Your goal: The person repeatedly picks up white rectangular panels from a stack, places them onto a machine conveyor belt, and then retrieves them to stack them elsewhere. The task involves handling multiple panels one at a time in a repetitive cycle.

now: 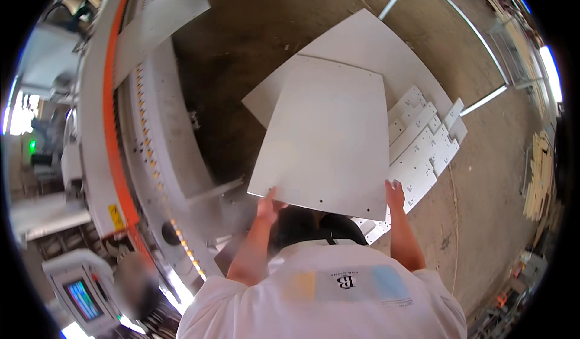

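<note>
I hold a large white rectangular panel (pixel 329 136) out in front of me, tilted, by its near edge. My left hand (pixel 267 205) grips the near left corner and my right hand (pixel 394 194) grips the near right corner. Small drilled holes dot the panel's near edge. Beneath it lies a stack of white panels (pixel 368 40), with several narrower white boards with holes (pixel 423 151) to the right of it.
A long machine with an orange stripe and a row of rollers (pixel 142 139) runs along my left, with a white panel (pixel 160 19) riding on it at the top. A control screen (pixel 81 300) sits low left. Wood strips (pixel 538 176) lie stacked far right on the concrete floor.
</note>
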